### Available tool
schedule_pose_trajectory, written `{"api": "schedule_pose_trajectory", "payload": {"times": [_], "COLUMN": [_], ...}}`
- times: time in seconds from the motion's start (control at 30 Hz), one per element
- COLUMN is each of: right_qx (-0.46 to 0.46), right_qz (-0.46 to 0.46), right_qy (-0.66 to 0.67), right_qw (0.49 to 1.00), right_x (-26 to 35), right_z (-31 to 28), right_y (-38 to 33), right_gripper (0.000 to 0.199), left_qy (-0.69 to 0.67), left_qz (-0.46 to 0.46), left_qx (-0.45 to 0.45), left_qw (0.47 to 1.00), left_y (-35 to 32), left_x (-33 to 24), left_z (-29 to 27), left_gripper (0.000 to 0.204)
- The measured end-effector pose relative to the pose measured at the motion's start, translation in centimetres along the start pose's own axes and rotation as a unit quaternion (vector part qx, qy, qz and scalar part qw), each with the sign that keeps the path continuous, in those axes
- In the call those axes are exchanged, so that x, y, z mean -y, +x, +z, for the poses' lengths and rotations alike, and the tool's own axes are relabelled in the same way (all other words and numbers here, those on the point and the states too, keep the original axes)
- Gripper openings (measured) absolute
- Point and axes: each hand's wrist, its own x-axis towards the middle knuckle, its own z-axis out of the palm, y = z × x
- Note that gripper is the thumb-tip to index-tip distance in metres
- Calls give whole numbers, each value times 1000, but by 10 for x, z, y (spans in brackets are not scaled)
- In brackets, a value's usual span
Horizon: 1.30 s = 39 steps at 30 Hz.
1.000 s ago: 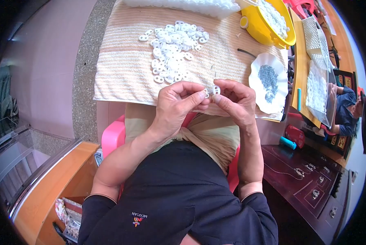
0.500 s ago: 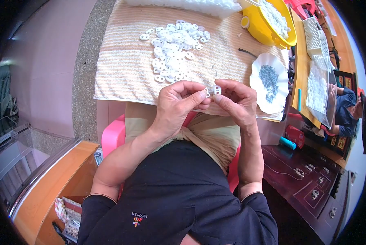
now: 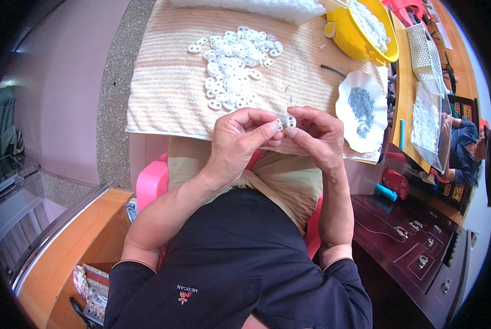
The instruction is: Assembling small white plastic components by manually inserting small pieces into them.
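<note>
My left hand [image 3: 240,137] pinches a small white plastic piece [image 3: 279,125] between thumb and fingertips. Close beside it, my right hand [image 3: 318,134] grips a white oval piece with two holes [image 3: 291,121], its face turned up. The two pieces are almost together; whether they touch is hard to make out. Both hands are over the near edge of the striped towel [image 3: 163,93]. Beyond them lies a loose pile of similar white two-holed pieces [image 3: 234,66]. To the right, a white fluted dish [image 3: 347,109] holds many small dark slivers [image 3: 360,104].
A yellow basin [image 3: 344,41] with white pieces in it stands at the far right, a white clear-walled container [image 3: 245,6] at the far edge. A thin black strip [image 3: 333,69] lies near the dish. Another person [image 3: 464,148] sits at the right beside a clear tray [image 3: 425,123].
Almost nothing differs. Both hands keep their pinch in the same place, with the two white pieces shifted very slightly between the fingers.
</note>
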Motion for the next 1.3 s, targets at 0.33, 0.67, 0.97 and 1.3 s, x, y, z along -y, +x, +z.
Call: {"api": "schedule_pose_trajectory", "payload": {"times": [0.33, 0.67, 0.97, 1.3], "right_qx": [12, 21, 25, 36], "right_qz": [18, 39, 38, 41], "right_qy": [32, 27, 35, 63], "right_qw": [999, 999, 998, 997], "right_x": [2, 2, 1, 4], "right_z": [2, 1, 1, 2], "right_y": [0, -1, -1, -1], "right_gripper": [30, 31, 31, 31], "left_qy": [2, 4, 1, -7], "left_qz": [-1, -3, 2, -11], "left_qx": [3, 0, 11, 12], "left_qw": [1000, 1000, 1000, 1000], "left_y": [0, -1, 0, -1], "left_x": [-1, -1, 0, -2], "left_z": [1, 1, 1, 1], "left_gripper": [16, 15, 14, 17]}}
